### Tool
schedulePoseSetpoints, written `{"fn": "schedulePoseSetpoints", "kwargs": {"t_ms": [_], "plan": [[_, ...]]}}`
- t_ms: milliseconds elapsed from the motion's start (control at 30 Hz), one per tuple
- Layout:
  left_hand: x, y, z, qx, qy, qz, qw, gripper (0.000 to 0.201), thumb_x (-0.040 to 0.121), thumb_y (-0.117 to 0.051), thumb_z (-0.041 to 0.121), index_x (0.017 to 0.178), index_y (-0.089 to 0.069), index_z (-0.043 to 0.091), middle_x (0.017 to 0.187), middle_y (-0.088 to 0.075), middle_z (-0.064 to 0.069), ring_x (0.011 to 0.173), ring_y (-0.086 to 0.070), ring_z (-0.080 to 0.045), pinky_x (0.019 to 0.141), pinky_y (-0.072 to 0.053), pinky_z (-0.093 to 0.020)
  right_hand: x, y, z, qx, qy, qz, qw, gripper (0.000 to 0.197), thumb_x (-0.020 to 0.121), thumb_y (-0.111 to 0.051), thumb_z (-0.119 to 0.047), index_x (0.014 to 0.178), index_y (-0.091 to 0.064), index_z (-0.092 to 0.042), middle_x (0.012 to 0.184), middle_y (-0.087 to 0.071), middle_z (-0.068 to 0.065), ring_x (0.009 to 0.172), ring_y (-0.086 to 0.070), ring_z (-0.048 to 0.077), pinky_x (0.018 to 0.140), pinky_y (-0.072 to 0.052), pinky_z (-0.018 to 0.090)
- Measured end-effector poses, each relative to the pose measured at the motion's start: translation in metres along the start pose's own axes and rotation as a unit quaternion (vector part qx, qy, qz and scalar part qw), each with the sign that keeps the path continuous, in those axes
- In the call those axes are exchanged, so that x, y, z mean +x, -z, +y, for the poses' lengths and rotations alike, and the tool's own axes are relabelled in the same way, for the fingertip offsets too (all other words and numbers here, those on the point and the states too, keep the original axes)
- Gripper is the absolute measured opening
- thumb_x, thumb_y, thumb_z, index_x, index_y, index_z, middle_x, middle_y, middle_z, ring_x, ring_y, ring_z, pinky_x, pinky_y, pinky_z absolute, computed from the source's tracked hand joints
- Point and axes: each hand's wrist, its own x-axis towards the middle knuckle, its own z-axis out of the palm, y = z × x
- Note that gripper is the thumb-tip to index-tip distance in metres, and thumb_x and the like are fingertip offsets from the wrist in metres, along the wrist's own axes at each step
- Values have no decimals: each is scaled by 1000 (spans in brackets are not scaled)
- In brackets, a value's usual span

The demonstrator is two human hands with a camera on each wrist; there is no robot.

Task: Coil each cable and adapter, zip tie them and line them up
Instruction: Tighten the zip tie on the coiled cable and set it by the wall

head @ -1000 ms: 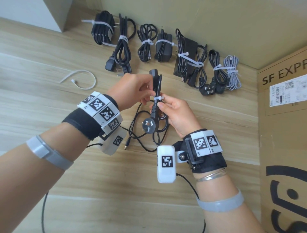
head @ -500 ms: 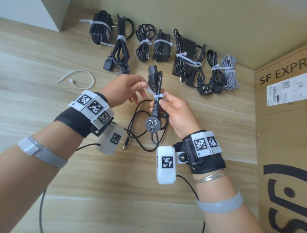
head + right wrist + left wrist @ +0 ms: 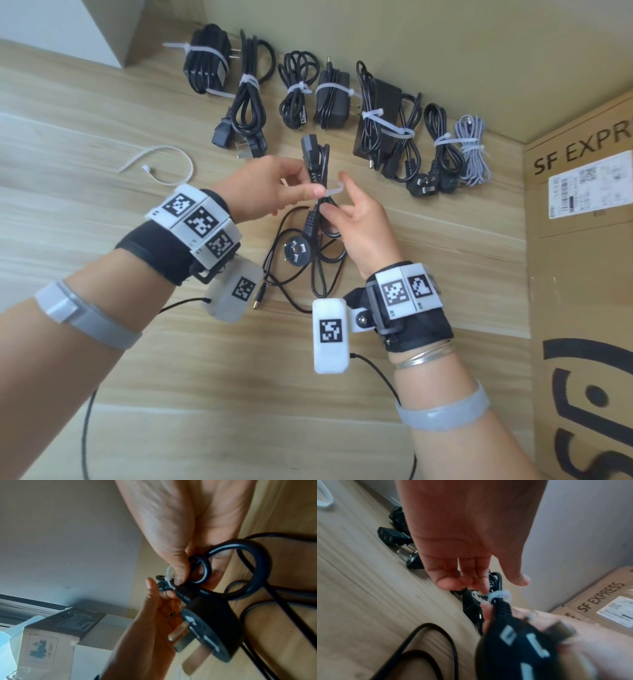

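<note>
A coiled black power cable is held above the wooden table, its three-pin plug hanging at the bottom. A white zip tie loops round its middle. My right hand grips the coil just below the tie, thumb pressed on the cable, index finger raised. My left hand reaches in from the left and its fingertips hold the zip tie. The thumb stands apart in the left wrist view. The plug fills that view's lower right, blurred.
Several zip-tied cables and adapters lie in a row along the far wall. A loose white zip tie lies at the left. A thin loose black cable with a barrel plug sprawls under my hands. A cardboard box stands at the right.
My left hand has let go of the coil's upper part and shifted down to the zip tie. My right index finger has lifted off the bundle.
</note>
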Motion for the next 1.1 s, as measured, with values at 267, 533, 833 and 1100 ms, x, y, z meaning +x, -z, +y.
{"fn": "schedulePoseSetpoints", "kwargs": {"t_ms": [267,533,833,1100], "plan": [[3,-11,12,140,-40,4,989,32,92,-52,30,66,-49,11,53,-38,3,50,-32,-10,47,-24,-20,2,0,-5,-41,-6,52,998,65,91,-58,-14,148,-25,-19,100,-72,1,95,-63,8,98,-46,29],[0,-9,32,89,-119,-42,988,43,87,-51,4,54,-30,19,49,-26,5,46,-32,-6,47,-28,-14,14,20,-3,-28,-50,156,986,61,88,-61,-10,143,-36,-18,95,-70,1,87,-65,11,94,-50,33],[6,-23,44,29,-104,-65,992,37,87,-51,6,56,-34,19,60,-38,-1,55,-38,-6,55,-36,-22,13,37,3,-15,-51,177,983,33,86,-63,-11,110,-56,-32,94,-68,4,83,-66,17,75,-57,36],[13,-42,59,-91,4,-133,987,4,90,-44,12,91,-43,16,100,-50,5,97,-62,-29,75,-55,-34,1,56,9,17,-50,167,985,24,90,-57,-8,95,-53,-31,92,-67,9,83,-67,21,68,-58,35]]}}
